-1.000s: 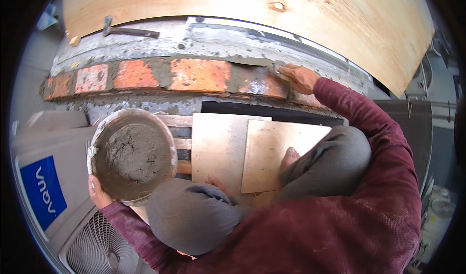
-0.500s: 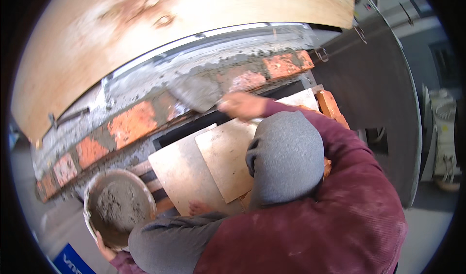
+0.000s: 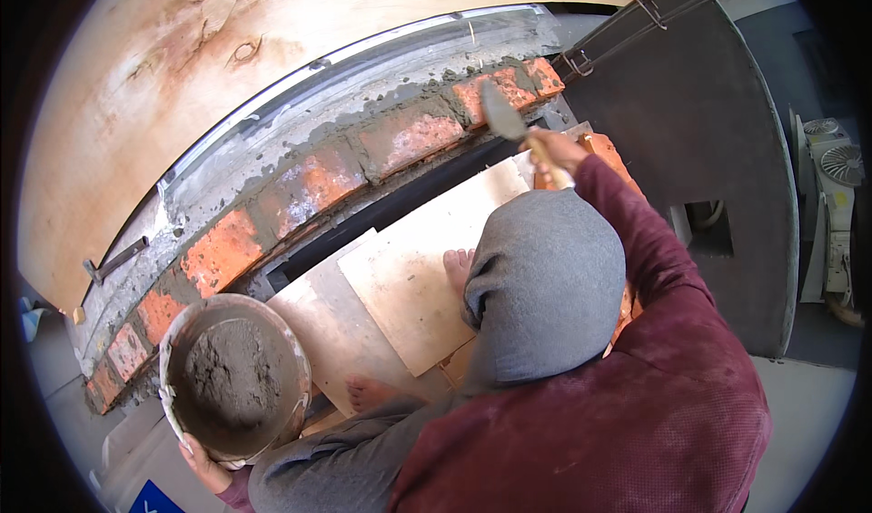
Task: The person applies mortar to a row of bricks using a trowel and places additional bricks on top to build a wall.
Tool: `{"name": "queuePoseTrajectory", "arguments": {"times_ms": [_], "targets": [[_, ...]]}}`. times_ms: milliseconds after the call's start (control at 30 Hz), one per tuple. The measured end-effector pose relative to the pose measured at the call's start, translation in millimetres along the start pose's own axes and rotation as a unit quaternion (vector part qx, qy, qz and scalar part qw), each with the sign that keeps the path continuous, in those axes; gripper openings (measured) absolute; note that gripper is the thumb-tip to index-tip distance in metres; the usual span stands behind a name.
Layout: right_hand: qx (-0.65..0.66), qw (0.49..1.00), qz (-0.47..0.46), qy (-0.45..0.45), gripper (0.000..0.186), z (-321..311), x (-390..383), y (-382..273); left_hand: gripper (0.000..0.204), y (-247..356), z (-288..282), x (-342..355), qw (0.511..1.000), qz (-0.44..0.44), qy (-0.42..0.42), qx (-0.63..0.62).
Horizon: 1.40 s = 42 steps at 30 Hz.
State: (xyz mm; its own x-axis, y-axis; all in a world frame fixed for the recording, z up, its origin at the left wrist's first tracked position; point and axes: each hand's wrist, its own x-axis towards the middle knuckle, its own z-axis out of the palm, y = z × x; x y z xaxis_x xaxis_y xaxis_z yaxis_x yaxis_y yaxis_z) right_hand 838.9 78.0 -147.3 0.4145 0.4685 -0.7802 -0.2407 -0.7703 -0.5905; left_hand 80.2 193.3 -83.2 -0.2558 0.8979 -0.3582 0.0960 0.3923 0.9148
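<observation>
My right hand (image 3: 560, 149) is closed around the wooden handle of a trowel (image 3: 502, 112). Its grey blade points up and left over the right end of a brick course (image 3: 413, 141); whether it touches the bricks I cannot tell. Grey mortar fills the joints and smears the red-orange brick tops. At the lower left, my left hand (image 3: 207, 466) grips the near side of a round bucket (image 3: 170, 354), with part of the fingers hidden by its wall. Wet grey mortar (image 3: 234, 377) lies inside the bucket.
Boards (image 3: 313, 300) lie under my bare feet (image 3: 459, 266). Loose bricks (image 3: 607, 154) are stacked at the right, beside a dark panel (image 3: 681, 104). A large plywood sheet (image 3: 300, 23) spans the far side. A hammer-like metal tool (image 3: 118, 259) rests on the ledge at the left.
My right hand has swung the trowel from the middle of the brick course to its right end. My left hand stays on the bucket, which now shows higher and further right in view.
</observation>
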Motion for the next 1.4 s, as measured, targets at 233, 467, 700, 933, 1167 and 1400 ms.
{"name": "queuePoseTrajectory", "arguments": {"times_ms": [233,467,700,933,1167,1400], "targets": [[-0.419,0.85,-0.32,0.0,0.038,85,5,1,0.045,4,67,-1,0.989,-0.011,-0.109,-0.098],[-0.286,0.927,-0.106,0.217,0.042,-29,-36,-25,0.04,-28,67,26,0.977,-0.013,-0.193,-0.089],[-0.492,0.78,-0.311,0.232,0.028,-18,-81,9,0.036,-14,71,56,0.972,-0.042,-0.217,-0.076],[-0.379,0.901,-0.166,0.131,0.023,14,-107,62,0.043,-42,43,54,0.991,-0.058,-0.124,-0.006],[-0.256,0.95,-0.104,0.143,0.022,95,-104,110,0.043,-60,16,39,0.995,-0.071,-0.067,-0.031],[-0.537,0.746,-0.377,-0.115,0.025,114,-99,-45,0.044,-32,76,30,0.971,0.015,-0.187,-0.15]]}}
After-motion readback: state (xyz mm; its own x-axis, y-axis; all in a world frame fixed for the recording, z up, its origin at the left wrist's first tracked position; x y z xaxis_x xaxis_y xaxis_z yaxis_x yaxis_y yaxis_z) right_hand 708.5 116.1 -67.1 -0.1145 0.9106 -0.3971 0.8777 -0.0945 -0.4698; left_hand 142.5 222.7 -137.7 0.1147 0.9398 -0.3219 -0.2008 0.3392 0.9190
